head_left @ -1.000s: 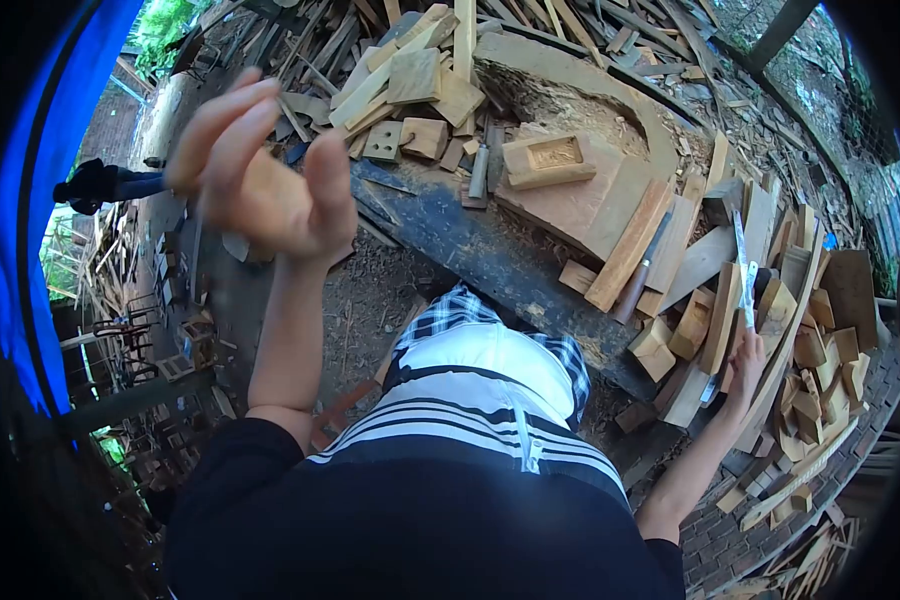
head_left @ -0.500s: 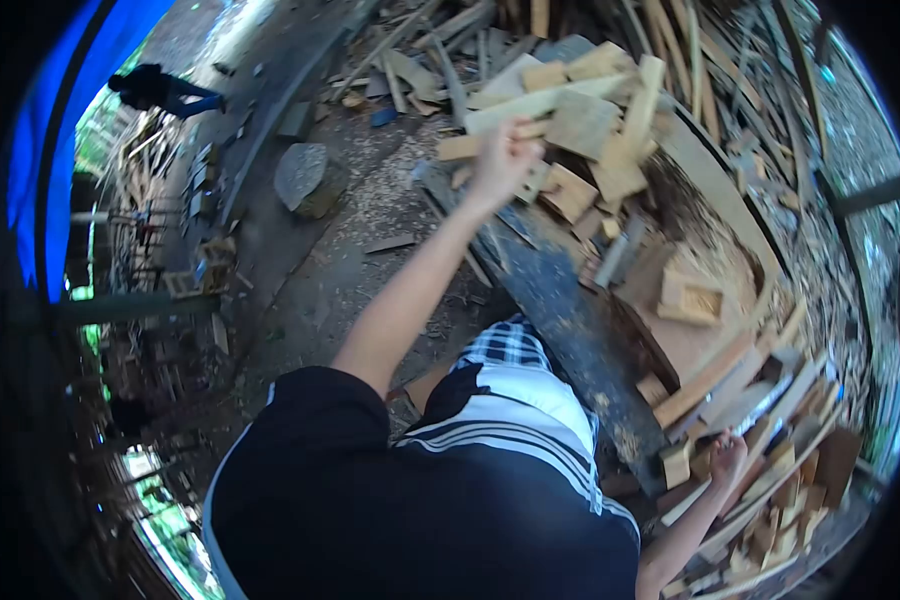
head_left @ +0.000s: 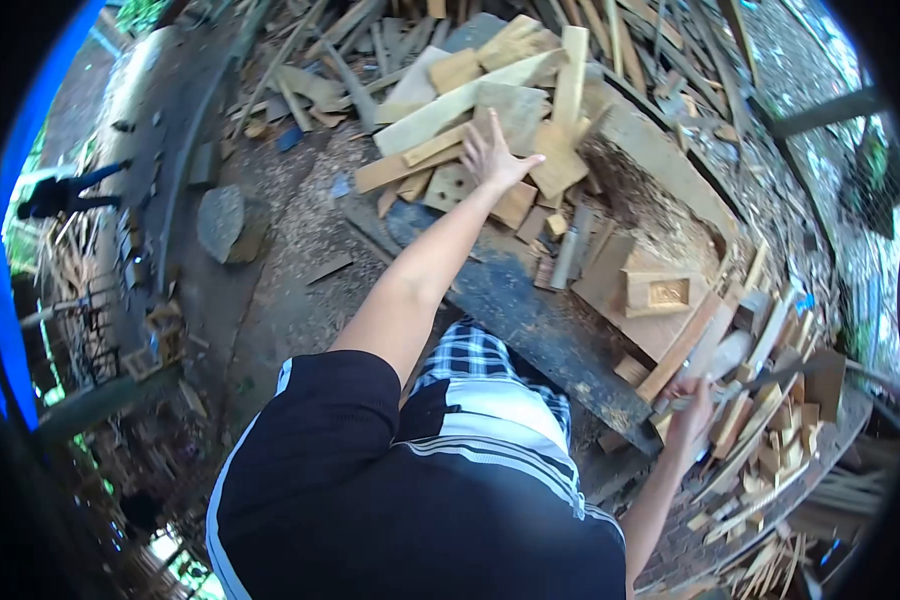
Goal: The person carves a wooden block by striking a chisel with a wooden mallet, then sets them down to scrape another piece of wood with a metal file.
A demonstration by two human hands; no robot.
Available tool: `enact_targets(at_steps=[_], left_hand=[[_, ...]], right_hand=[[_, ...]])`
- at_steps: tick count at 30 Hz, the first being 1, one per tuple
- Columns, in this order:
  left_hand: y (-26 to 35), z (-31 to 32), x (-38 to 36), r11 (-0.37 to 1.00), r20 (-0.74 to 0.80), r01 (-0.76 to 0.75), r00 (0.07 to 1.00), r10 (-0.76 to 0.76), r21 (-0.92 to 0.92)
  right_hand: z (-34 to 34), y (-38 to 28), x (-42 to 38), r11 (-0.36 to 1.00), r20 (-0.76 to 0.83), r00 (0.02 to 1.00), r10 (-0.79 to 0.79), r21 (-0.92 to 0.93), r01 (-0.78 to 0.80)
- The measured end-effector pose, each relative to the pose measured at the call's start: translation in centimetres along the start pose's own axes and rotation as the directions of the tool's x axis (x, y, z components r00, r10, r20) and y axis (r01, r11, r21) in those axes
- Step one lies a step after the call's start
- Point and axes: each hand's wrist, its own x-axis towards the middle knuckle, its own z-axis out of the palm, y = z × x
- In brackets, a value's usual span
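Observation:
My left hand (head_left: 496, 162) reaches over a heap of cut wood with its fingers spread, nothing in them. Just beyond its fingers lies a flat square board (head_left: 513, 115), and a long pale plank (head_left: 470, 98) rests across the heap. A wooden block with holes (head_left: 449, 188) sits below the wrist. My right hand (head_left: 691, 408) is closed at the near end of the bench, beside a long wooden strip (head_left: 682, 345). What it grips, if anything, is blurred. A block with a rectangular hollow (head_left: 664, 292) stands on the bench between my hands.
A dark, worn plank (head_left: 530, 300) runs along the bench's near side. Offcuts (head_left: 785, 440) pile up at the right. On the ground at left stands a cut log (head_left: 232, 223) among wood chips. A person (head_left: 65, 195) is farther off at the left.
My left hand has gone from curled fingers to spread ones over the heap. My right hand has moved forward along the offcuts to the bench end. The whole view has shifted.

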Motion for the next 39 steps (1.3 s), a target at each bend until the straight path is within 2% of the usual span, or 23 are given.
enact_targets(at_steps=[2, 3, 5, 10, 12, 14, 15, 16, 17, 18, 19, 20, 22, 23, 25, 26, 29, 30, 32, 33, 37, 38, 39], left_hand=[[1.2, 1.0, 0.2, 0.993, -0.051, 0.052, 0.998, -0.046, 0.102], [1.7, 1.3, 0.2, 0.994, -0.038, 0.044, 0.998, -0.04, 0.1], [2.4, 1.8, 0.2, 0.979, -0.141, 0.099, 0.987, -0.074, 0.178], [2.2, 2.2, 1.9, 0.974, -0.186, 0.101, 0.981, -0.063, 0.203], [2.7, 0.9, 2.0, 0.982, -0.109, 0.154, 0.984, -0.142, 0.111], [2.6, -1.3, 1.4, 0.985, -0.079, 0.162, 0.984, -0.157, 0.057], [1.5, -2.0, 1.8, 0.984, 0.023, 0.109, 0.994, -0.106, -0.139], [0.5, -3.0, 1.8, 0.94, 0.115, 0.074, 0.993, -0.037, -0.332], [-0.6, -3.7, 1.5, 0.804, 0.174, 0.027, 0.98, 0.095, -0.594], [-1.8, -5.1, 0.7, 0.805, 0.174, 0.022, 0.98, 0.101, -0.593], [-3.0, -6.8, -0.4, 0.612, 0.428, 0.266, 0.894, 0.131, -0.744], [-3.7, -8.2, -1.8, 0.384, 0.63, 0.525, 0.743, 0.228, -0.759], [-4.3, -10.6, -5.2, 0.132, 0.691, 0.702, 0.618, 0.375, -0.7], [-3.9, -11.7, -7.3, 0.027, 0.679, 0.737, 0.607, 0.413, -0.676], [-4.4, -11.8, -9.5, -0.048, 0.644, 0.793, 0.527, 0.555, -0.608], [-4.2, -11.8, -10.6, -0.073, 0.621, 0.82, 0.485, 0.615, -0.568], [-2.9, -10.9, -13.5, -0.045, 0.595, 0.867, 0.378, 0.709, -0.496], [-2.3, -10.4, -14.4, -0.03, 0.601, 0.876, 0.356, 0.716, -0.482], [-1.0, -9.4, -16.0, 0.023, 0.615, 0.911, 0.259, 0.745, -0.412], [-0.5, -8.9, -16.7, 0.051, 0.634, 0.924, 0.219, 0.742, -0.379], [2.5, -7.1, -18.5, 0.214, 0.723, 0.909, 0.124, 0.68, -0.357], [3.7, -6.4, -18.8, 0.446, 0.75, 0.716, 0.164, 0.641, -0.538], [4.7, -5.6, -19.1, 0.633, 0.757, 0.435, 0.22, 0.615, -0.641]], right_hand=[[-1.4, 3.0, 1.3, 1.0, 0.156, 0.987, -0.03, -0.002, 0.031], [-0.3, 2.7, 0.4, 0.999, 0.141, 0.99, -0.031, -0.004, 0.031], [4.4, 1.7, -1.5, 0.958, -0.019, 0.984, -0.177, -0.231, 0.168], [8.2, 0.4, 1.2, 0.943, -0.056, 0.972, -0.23, -0.259, 0.208], [9.1, 0.6, 3.0, 0.947, -0.078, 0.97, -0.232, -0.246, 0.206], [9.1, 1.9, 5.2, 0.988, -0.006, 0.997, -0.078, -0.137, 0.076], [11.3, 0.8, 3.5, 0.998, 0.017, 0.998, -0.057, 0.034, 0.056], [12.2, 1.1, 3.4, 0.998, 0.015, 0.998, -0.057, 0.037, 0.056], [12.9, 1.7, 3.5, 0.998, 0.057, 0.996, -0.069, -0.004, 0.069], [13.7, 2.1, 3.3, 0.995, 0.098, 0.992, -0.081, -0.042, 0.086], [15.6, 1.2, 1.5, 0.994, 0.128, 0.987, -0.096, -0.042, 0.102], [17.0, 0.8, 0.5, 0.993, 0.204, 0.974, -0.102, -0.045, 0.113], [19.9, 1.3, -0.6, 0.987, 0.225, 0.961, -0.162, 0.048, 0.156], [20.6, 1.2, -0.7, 0.987, 0.223, 0.961, -0.161, 0.057, 0.152], [21.6, 0.5, -1.3, 0.994, 0.346, 0.933, -0.102, -0.01, 0.112], [21.9, 0.0, -1.9, 0.994, 0.334, 0.937, -0.103, -0.001, 0.11], [22.1, -2.8, -4.4, 0.971, 0.406, 0.914, -0.01, 0.222, -0.088], [21.3, -3.2, -4.9, 0.97, 0.386, 0.922, -0.016, 0.231, -0.08], [19.1, -3.8, -5.8, 0.893, 0.511, 0.854, -0.098, 0.423, -0.15], [17.6, -3.7, -6.0, 0.9, 0.545, 0.829, -0.124, 0.413, -0.137], [12.9, -3.6, -7.6, 0.774, 0.458, 0.877, -0.141, 0.604, -0.191], [12.0, -3.7, -8.0, 0.771, 0.441, 0.884, -0.153, 0.613, -0.173], [11.3, -3.8, -8.5, 0.772, 0.352, 0.931, -0.096, 0.616, -0.154]])
